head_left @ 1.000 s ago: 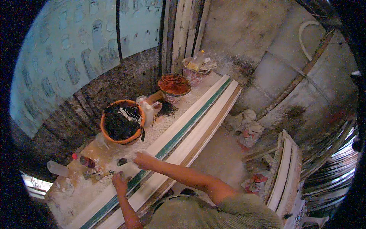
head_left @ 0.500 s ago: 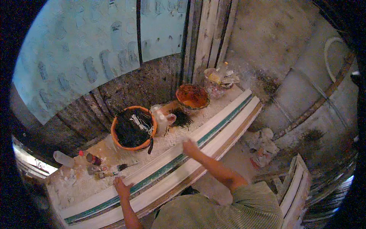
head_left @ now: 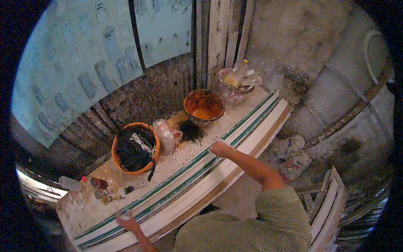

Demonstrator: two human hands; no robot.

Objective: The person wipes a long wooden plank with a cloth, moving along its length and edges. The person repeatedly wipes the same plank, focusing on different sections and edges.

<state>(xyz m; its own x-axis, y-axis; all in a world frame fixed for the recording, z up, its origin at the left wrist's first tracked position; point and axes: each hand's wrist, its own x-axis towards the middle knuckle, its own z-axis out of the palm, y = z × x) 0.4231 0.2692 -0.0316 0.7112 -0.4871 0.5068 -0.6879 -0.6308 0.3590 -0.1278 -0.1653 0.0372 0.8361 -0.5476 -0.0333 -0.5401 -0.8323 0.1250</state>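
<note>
Long white strips lie side by side along the bench, with green bands between and beside them. My right hand [head_left: 221, 148] is closed on the far white strip [head_left: 184, 170], about midway along it. Toward the strip's left end, my left hand [head_left: 127, 221] curls at its far edge; its fingertips are somewhat blurred. A wider white strip [head_left: 218, 174] with a brown near edge lies closer to my body.
Behind the strips, the dusty bench [head_left: 168, 168] carries an orange-rimmed basket [head_left: 156, 155] of black material, a plastic bag [head_left: 168, 133], black bristles [head_left: 192, 131], an orange-brown bowl [head_left: 204, 105], a brush [head_left: 128, 190] and bottles [head_left: 70, 183]. A wooden frame [head_left: 327, 206] stands at right.
The far white strip has shifted toward me, and a second green band now shows along its far side. Both hands have moved with it; the view has turned slightly.
</note>
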